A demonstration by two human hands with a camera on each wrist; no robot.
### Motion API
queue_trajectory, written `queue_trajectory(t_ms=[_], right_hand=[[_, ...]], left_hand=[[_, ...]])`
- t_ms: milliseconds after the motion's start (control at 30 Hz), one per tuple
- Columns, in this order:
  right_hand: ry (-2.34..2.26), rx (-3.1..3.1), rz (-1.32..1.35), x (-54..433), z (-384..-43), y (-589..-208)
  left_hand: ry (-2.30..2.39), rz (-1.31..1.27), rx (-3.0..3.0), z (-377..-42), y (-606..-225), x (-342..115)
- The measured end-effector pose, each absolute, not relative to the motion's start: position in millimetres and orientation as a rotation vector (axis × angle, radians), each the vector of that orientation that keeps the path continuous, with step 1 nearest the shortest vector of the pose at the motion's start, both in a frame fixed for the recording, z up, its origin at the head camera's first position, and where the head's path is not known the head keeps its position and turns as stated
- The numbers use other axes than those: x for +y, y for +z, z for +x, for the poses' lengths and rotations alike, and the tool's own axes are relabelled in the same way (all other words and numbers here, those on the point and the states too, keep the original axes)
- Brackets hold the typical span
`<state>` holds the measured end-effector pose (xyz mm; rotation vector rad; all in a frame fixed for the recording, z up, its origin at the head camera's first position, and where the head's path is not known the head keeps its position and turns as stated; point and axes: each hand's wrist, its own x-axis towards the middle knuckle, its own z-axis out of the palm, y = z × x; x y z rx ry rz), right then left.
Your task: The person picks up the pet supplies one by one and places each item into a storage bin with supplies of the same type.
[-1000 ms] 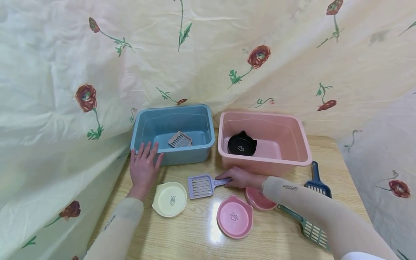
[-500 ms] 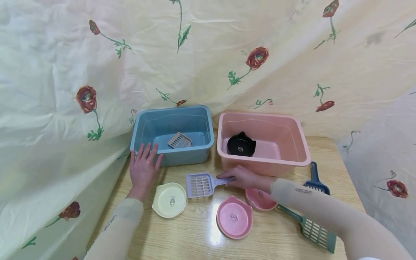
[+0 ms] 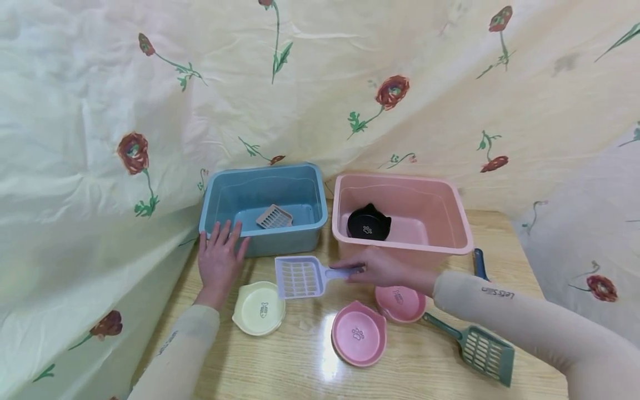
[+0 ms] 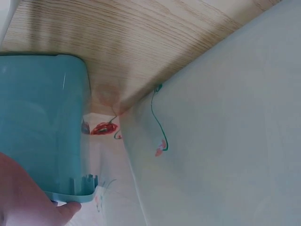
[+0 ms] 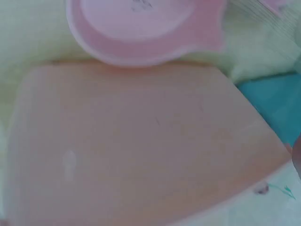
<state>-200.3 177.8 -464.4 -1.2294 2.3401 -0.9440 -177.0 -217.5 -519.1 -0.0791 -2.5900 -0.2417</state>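
Note:
My right hand (image 3: 377, 266) pinches the handle of a lilac litter scoop (image 3: 300, 278), its slotted head pointing left, just in front of the two bins. The scoop appears raised off the table. With its fingers spread, my left hand (image 3: 218, 266) rests on the near left rim of the blue bin (image 3: 285, 243), in which a grey-beige scoop head (image 3: 275, 216) lies. Beside it stands a pink bin (image 3: 400, 253) holding a black cat-shaped bowl (image 3: 369, 223). The right wrist view shows mostly the pink bin's wall (image 5: 131, 141); little of the hand shows there.
Nearer on the wooden table (image 3: 280, 366) are a cream bowl (image 3: 260, 308), a pink cat-eared bowl (image 3: 358, 334) and another pink bowl (image 3: 400, 304). A green scoop (image 3: 485, 353) lies right. The forearm partly hides a navy scoop (image 3: 480, 264). Floral cloth (image 3: 320, 100) hangs behind.
The right hand has moved slightly up with the lilac scoop, which has shifted left and toward the blue bin. The left hand stays on the bin's rim.

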Motion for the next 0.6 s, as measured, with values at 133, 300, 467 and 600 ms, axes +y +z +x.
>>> queue_trajectory(t_ms=[133, 300, 467, 600], right_hand=[[-0.970, 2.374, -1.204, 171.8, -208.1, -435.6], [-0.904, 2.475, -1.224, 165.9, -224.7, -407.9], [-0.932, 2.470, -1.275, 156.8, -244.2, -383.6], [-0.924, 2.462, -1.241, 144.8, -261.0, -365.1]], left_hand=[[-0.242, -0.071, -2.599, -177.2, -519.9, -218.8], [-0.239, -0.067, -2.599, -176.9, -521.5, -219.2], [-0.232, -0.079, -2.582, -177.7, -521.1, -217.7], [-0.215, -0.074, -2.578, -178.1, -520.7, -216.0]])
